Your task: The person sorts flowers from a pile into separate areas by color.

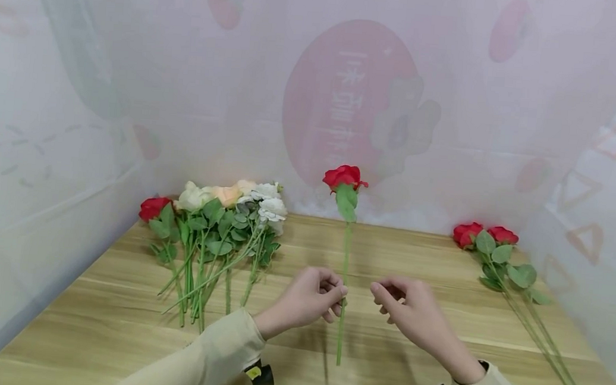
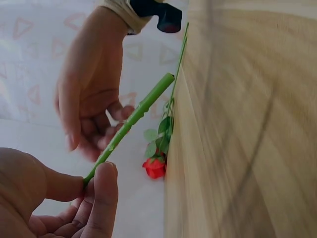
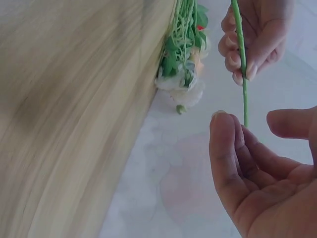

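Upright in the middle of the head view stands a red rose [image 1: 344, 178] with a long green stem and a leaf below its bloom. My left hand [image 1: 308, 295] pinches the stem between thumb and fingers, low down, and the stem's cut end [image 2: 157, 88] sticks out past the grip in the left wrist view. To the right of the stem, my right hand [image 1: 412, 310] is held apart from it with loosely bent fingers. In the right wrist view a gap shows between its thumb [image 3: 290, 123] and fingers, and nothing is held there.
On the left of the wooden table [image 1: 416, 254] lies a bunch of white roses [image 1: 271, 209], peach roses [image 1: 226, 196] and a red rose [image 1: 155, 208], stems toward me. Two red roses [image 1: 467, 234] lie at the right. Printed cloth walls [image 1: 240, 92] enclose the table.
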Available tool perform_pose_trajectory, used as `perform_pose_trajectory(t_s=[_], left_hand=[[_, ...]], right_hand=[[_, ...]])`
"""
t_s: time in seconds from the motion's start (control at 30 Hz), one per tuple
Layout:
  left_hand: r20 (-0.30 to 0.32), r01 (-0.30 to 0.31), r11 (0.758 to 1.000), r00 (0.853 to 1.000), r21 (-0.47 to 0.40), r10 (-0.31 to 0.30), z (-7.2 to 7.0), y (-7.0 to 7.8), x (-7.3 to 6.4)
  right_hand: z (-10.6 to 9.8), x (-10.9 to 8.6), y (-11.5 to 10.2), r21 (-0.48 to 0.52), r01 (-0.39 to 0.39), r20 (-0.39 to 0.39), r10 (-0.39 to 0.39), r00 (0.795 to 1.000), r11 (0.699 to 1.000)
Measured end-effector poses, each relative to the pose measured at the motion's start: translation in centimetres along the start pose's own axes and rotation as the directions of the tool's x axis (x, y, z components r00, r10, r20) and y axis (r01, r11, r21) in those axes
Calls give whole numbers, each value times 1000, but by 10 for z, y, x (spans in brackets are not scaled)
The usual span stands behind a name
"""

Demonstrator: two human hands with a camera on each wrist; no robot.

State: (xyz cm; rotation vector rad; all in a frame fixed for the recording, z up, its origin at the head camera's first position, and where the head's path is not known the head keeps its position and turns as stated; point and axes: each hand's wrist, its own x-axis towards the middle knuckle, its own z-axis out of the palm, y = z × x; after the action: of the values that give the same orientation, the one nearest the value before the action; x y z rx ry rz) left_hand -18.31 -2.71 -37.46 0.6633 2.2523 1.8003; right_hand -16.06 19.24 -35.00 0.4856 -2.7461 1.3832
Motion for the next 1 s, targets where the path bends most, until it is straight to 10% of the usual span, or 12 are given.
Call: perform_pose_trajectory(t_s=[1.0], left_hand=[[85,-24,998,996,-65,30,21,6,-10]], right_hand=[[17,3,-11,92,81,-1,-81,997,992]])
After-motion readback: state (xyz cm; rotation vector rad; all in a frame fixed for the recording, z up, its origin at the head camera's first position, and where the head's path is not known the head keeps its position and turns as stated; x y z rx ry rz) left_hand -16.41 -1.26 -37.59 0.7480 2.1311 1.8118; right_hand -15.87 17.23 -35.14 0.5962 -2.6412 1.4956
